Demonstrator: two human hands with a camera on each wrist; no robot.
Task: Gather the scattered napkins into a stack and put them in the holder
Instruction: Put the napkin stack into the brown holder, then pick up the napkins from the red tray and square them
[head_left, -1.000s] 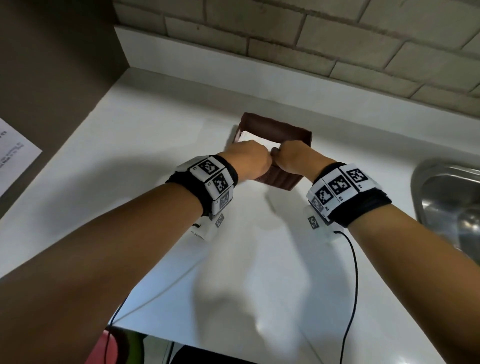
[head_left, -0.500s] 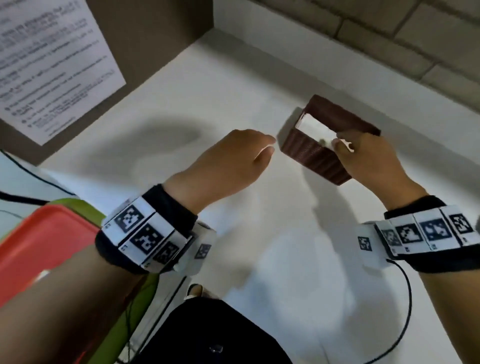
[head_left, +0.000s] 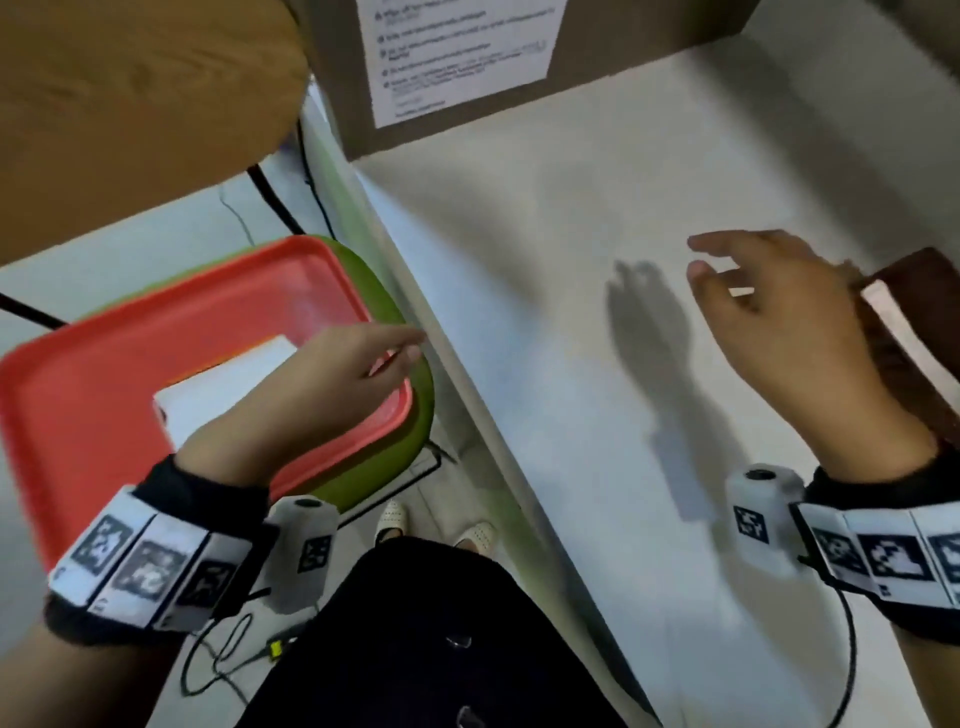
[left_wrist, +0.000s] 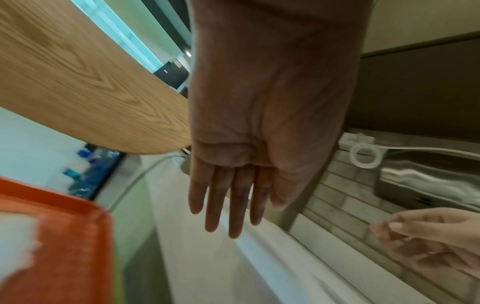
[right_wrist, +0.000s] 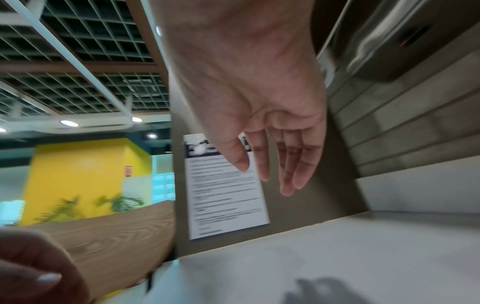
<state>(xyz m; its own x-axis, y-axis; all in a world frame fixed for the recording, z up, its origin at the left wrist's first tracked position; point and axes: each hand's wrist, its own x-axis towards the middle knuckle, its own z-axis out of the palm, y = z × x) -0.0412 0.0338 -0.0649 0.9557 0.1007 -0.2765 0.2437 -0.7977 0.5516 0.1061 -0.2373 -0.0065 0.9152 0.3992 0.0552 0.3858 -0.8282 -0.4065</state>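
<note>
**Both hands free, holder at right edge**

I see my left hand (head_left: 332, 379), fingers straight and holding nothing, over the red tray (head_left: 93, 395) at lower left. My right hand (head_left: 774, 317) hovers spread, equally unladen, beside the brown holder (head_left: 930, 270) with napkins (head_left: 904, 332) inside.

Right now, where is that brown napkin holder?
In the head view, the brown napkin holder sits at the far right edge on the white counter, just behind the right hand.

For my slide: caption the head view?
Both hands, left and right, open and empty; holder at right edge.
</note>
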